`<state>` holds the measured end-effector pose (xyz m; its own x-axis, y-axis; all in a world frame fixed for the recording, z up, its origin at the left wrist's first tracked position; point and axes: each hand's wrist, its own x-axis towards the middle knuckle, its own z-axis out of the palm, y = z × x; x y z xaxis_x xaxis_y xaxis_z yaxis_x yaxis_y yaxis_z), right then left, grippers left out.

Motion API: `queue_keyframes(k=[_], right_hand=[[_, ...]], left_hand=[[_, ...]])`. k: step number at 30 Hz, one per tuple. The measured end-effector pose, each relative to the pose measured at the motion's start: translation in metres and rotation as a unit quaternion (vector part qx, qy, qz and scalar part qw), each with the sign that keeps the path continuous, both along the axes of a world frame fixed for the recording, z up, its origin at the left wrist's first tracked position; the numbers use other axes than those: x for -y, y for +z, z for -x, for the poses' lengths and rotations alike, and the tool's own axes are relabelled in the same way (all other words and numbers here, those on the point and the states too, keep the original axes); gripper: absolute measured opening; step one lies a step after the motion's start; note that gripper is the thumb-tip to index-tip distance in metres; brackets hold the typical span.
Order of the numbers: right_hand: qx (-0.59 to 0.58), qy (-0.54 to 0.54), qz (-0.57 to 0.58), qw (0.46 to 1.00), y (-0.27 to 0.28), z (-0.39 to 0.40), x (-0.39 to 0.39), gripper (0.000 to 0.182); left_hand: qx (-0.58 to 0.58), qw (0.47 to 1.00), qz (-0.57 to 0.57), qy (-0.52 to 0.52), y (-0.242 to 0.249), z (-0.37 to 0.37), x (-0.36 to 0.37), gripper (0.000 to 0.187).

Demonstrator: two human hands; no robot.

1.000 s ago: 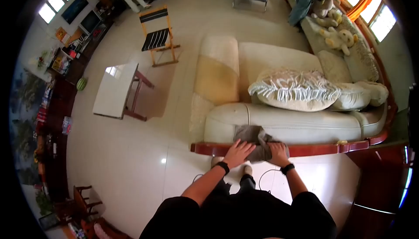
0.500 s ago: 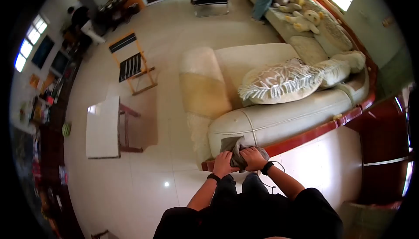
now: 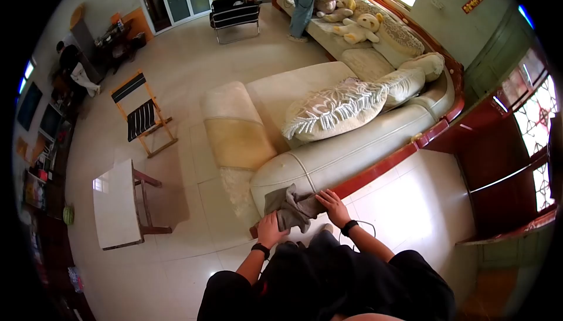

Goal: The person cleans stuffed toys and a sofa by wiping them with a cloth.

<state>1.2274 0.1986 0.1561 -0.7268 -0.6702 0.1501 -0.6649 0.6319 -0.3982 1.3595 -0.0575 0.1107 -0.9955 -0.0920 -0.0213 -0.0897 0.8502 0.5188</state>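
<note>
A crumpled grey-brown cloth (image 3: 298,208) lies over the back edge of the cream sofa (image 3: 346,151), at the end nearest me. My left hand (image 3: 271,231) grips the cloth's lower left side, its fingers curled at the edge. At the opposite end, my right hand (image 3: 334,208) holds the cloth's right edge beside the red-brown wooden rail (image 3: 375,174). Both wrists wear dark bands. Folds hide some of the fingertips.
A fringed cushion (image 3: 337,110) rests on the sofa. To the left stand a white-topped table (image 3: 117,206) and a striped folding chair (image 3: 142,116). One person (image 3: 302,10) is by the plush toys (image 3: 360,28); another person (image 3: 73,66) is at far left.
My hands have moved apart, and the bunched cloth is now spread wider between them. The view has turned to the right. The person by the toys is bent over them less.
</note>
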Motion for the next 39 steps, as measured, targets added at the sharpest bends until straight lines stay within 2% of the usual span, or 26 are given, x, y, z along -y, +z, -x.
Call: queue_keyframes(k=[3,5,6,7,10,13,14,16,17,19,21,23,24,27,28,29,31,32,33,35,39], right_hand=[[-0.004,0.011,0.025,1.000,-0.007,0.008,-0.005,0.052],[0.021,0.024,0.050,0.998,-0.007,0.011,-0.012,0.045],[0.016,0.005,0.074,0.997,-0.008,0.009,-0.013,0.036],[0.006,0.010,0.067,0.998,0.008,0.005,-0.013,0.027],[0.060,-0.036,0.100,0.993,0.008,0.005,-0.021,0.020],[0.081,-0.045,0.094,0.991,0.024,0.021,-0.027,0.022],[0.051,-0.044,0.083,0.994,0.042,0.027,-0.026,0.023],[-0.006,-0.014,0.078,0.997,0.087,0.048,-0.009,0.024],[-0.029,0.013,0.078,0.996,0.103,0.056,-0.002,0.025],[-0.100,0.057,0.100,0.988,0.129,0.073,0.011,0.025],[-0.137,0.048,0.138,0.980,0.154,0.083,0.018,0.027],[-0.180,0.012,0.162,0.970,0.178,0.083,0.020,0.026],[-0.198,-0.001,0.186,0.962,0.186,0.081,0.019,0.024],[-0.188,-0.048,0.179,0.965,0.176,0.077,0.001,0.021],[-0.173,-0.055,0.169,0.969,0.168,0.075,-0.004,0.019],[-0.161,-0.065,0.158,0.972,0.146,0.078,-0.013,0.018],[-0.134,-0.055,0.082,0.986,0.109,0.076,-0.032,0.016],[-0.102,-0.058,0.021,0.993,0.076,0.077,-0.046,0.015],[-0.068,-0.059,-0.042,0.995,0.047,0.077,-0.057,0.015],[-0.075,0.045,-0.003,0.996,0.024,0.063,-0.068,0.024],[-0.008,-0.001,-0.024,1.000,0.034,0.048,-0.033,0.057]], left_hand=[[0.020,1.000,-0.001,-0.023,0.005,0.002,0.008,0.086],[-0.013,0.999,-0.024,-0.035,0.001,0.000,0.014,0.086],[-0.040,0.998,-0.042,-0.028,-0.001,-0.007,0.015,0.076],[-0.029,0.998,-0.045,-0.025,-0.001,-0.020,0.015,0.076],[-0.099,0.994,-0.050,-0.012,-0.008,-0.025,0.029,0.070],[-0.050,0.991,-0.121,0.020,-0.025,-0.051,0.044,0.045],[-0.041,0.991,-0.126,0.022,-0.019,-0.060,0.046,0.045],[0.083,0.962,-0.222,0.137,0.012,-0.053,0.068,0.037],[0.082,0.962,-0.217,0.141,0.022,-0.048,0.072,0.037],[-0.031,0.983,-0.090,0.154,0.043,-0.033,0.071,0.035],[-0.081,0.981,-0.078,0.156,0.075,-0.017,0.073,0.035],[-0.212,0.963,-0.094,0.135,0.104,-0.004,0.075,0.036],[-0.263,0.958,-0.060,0.102,0.110,0.001,0.078,0.040],[-0.246,0.967,-0.002,0.059,0.125,0.002,0.069,0.040],[-0.225,0.973,0.038,0.036,0.113,0.004,0.065,0.040],[-0.207,0.978,0.032,0.012,0.109,0.003,0.056,0.034],[-0.214,0.969,0.086,-0.085,0.080,-0.003,0.043,0.023],[-0.172,0.968,0.095,-0.154,0.060,-0.009,0.040,0.021],[-0.137,0.969,0.045,-0.199,0.053,-0.015,0.035,0.020],[-0.195,0.955,0.045,-0.220,0.042,-0.023,0.021,0.018],[-0.137,0.972,-0.016,-0.189,0.045,-0.016,0.021,0.019]])
